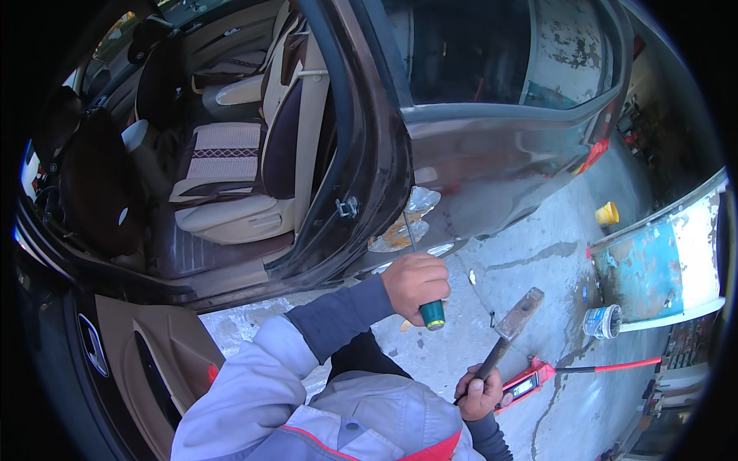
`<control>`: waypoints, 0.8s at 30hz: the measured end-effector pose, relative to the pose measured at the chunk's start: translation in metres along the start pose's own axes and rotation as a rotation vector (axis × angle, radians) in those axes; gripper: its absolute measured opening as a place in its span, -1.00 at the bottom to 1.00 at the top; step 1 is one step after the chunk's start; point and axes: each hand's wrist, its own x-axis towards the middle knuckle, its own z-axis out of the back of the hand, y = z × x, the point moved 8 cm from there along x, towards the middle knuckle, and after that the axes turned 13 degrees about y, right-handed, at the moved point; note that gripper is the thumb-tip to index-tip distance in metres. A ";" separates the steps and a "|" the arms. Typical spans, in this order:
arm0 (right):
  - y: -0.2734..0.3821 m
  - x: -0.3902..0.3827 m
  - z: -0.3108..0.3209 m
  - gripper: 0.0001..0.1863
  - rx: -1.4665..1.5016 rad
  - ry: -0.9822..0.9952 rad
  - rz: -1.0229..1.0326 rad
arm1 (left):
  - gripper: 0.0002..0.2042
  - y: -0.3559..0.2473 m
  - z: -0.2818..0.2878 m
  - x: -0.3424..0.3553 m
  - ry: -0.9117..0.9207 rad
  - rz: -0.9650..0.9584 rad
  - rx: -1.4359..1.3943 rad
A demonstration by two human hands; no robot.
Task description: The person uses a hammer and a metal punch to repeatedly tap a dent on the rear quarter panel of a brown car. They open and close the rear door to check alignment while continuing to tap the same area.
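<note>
Two hands are counted, one left hand (416,286) and one right hand (480,394); one green-handled tool (433,314) and one hammer (520,313) are held; one car (492,150) is seen, with one open door (127,338) at the near left and one tail light (593,156) at the far right; two buckets are found at the right, one yellow bucket (606,214) and one white bucket (601,322); one red jack (530,382) is shown.

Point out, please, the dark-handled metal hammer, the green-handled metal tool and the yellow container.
Dark-handled metal hammer (514,323), head view: its metal head.
Green-handled metal tool (432,313), head view: its handle.
Yellow container (605,214), head view: its side wall.
</note>
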 end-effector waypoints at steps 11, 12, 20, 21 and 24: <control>0.015 -0.009 -0.003 -0.74 -0.530 0.088 0.315 | -0.69 0.003 0.000 -0.003 0.025 -0.022 -0.051; 0.013 -0.006 -0.006 -0.74 -0.489 0.134 0.312 | -0.68 0.004 0.001 -0.003 0.033 -0.020 -0.050; -0.016 0.021 -0.035 -0.60 -0.467 0.346 0.157 | -0.75 0.001 0.008 -0.002 0.055 -0.050 -0.083; -0.018 0.022 -0.036 -0.62 -0.456 0.336 0.111 | -0.75 0.001 0.008 -0.002 0.055 -0.047 -0.086; -0.010 0.021 -0.042 -0.66 -0.431 0.354 0.208 | -0.76 0.001 0.007 -0.004 0.059 -0.052 -0.081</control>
